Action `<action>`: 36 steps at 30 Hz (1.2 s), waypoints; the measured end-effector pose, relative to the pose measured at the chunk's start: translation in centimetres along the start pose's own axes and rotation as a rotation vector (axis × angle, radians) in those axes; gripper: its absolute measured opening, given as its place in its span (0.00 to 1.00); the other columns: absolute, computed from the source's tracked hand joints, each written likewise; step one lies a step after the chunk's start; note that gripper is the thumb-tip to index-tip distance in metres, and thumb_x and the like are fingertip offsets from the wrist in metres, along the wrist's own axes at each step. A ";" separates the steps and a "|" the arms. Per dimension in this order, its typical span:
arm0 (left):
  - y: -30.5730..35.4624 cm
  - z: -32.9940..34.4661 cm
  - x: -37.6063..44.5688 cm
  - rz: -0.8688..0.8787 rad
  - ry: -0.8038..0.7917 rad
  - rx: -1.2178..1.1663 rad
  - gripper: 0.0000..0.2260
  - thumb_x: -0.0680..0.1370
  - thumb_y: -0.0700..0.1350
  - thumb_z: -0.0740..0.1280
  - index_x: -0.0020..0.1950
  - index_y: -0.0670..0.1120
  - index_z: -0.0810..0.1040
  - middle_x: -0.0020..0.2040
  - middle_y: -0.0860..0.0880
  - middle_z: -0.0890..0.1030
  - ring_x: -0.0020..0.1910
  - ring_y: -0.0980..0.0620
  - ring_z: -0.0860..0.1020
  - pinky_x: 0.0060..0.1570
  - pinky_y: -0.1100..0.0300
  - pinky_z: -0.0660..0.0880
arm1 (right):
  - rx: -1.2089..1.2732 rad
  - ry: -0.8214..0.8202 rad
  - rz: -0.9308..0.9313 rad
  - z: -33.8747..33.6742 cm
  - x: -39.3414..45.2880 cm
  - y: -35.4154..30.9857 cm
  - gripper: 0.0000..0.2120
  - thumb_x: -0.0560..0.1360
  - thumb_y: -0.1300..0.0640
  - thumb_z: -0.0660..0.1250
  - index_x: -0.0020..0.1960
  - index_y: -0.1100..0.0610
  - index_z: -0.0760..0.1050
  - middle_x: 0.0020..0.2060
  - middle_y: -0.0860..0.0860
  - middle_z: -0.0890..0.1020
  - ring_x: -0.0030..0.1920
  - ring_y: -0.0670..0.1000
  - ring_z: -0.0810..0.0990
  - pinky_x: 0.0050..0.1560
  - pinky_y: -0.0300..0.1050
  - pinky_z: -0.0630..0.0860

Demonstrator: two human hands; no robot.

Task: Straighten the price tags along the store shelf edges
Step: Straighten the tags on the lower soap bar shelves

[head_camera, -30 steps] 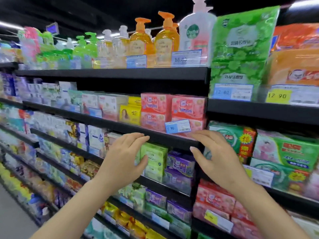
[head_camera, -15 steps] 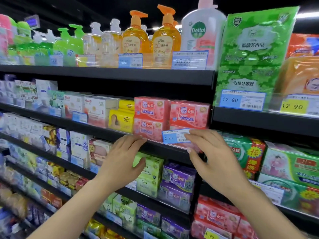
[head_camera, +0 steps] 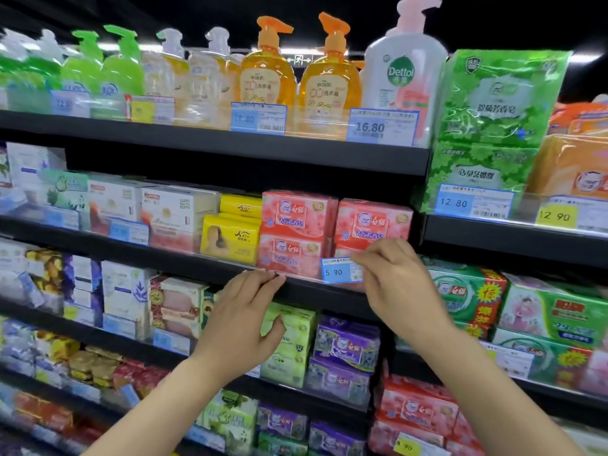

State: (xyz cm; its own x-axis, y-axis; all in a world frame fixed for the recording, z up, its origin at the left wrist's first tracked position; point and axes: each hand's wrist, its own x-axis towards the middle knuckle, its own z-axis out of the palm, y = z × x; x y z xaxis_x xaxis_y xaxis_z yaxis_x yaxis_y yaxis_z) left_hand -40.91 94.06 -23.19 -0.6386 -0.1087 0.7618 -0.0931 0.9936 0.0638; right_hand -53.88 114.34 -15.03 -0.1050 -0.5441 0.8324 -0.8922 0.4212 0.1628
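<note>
While both hands work the second shelf edge: price tag 5.90, head view.

Head view. Right hand (head_camera: pixel 399 284): fingers (head_camera: pixel 365 258) pinched together on the right end of the blue-and-white 5.90 price tag (head_camera: pixel 337 270), covering that end. Tag sits in the clear strip on the black shelf edge (head_camera: pixel 197 263), below the pink soap boxes (head_camera: pixel 296 232). Left hand (head_camera: pixel 241 319): fingers extended, close together, tips touching the clear strip just left of the tag; thumb spread below, nothing held. Upper shelf: orange pump bottles (head_camera: pixel 268 74), white Dettol bottle (head_camera: pixel 404 70), 16.80 tag (head_camera: pixel 381 126). Right bay: green soap packs (head_camera: pixel 490 126), 12.80 tag (head_camera: pixel 473 202).
</note>
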 end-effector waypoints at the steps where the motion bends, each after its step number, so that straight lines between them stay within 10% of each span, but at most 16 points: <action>1: -0.1 0.1 0.0 0.004 0.004 -0.007 0.24 0.74 0.53 0.60 0.67 0.43 0.72 0.62 0.49 0.73 0.63 0.48 0.69 0.66 0.55 0.60 | -0.002 0.000 0.013 0.0 0.1 0.0 0.14 0.65 0.73 0.70 0.49 0.62 0.82 0.39 0.54 0.79 0.41 0.56 0.75 0.44 0.50 0.76; 36: -1.0 0.6 0.0 0.084 0.046 -0.080 0.26 0.72 0.52 0.61 0.66 0.41 0.74 0.60 0.45 0.76 0.61 0.47 0.69 0.67 0.51 0.58 | -0.009 -0.123 0.230 -1.0 0.7 -1.4 0.11 0.71 0.71 0.66 0.50 0.60 0.80 0.43 0.54 0.79 0.47 0.56 0.76 0.49 0.43 0.69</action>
State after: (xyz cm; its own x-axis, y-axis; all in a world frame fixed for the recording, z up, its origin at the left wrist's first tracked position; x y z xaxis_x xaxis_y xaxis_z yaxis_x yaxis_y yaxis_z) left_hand -41.25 93.10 -23.60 -0.6057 -0.0252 0.7953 0.0216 0.9986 0.0480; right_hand -52.25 114.02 -14.15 -0.3576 -0.5173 0.7775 -0.8348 0.5503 -0.0178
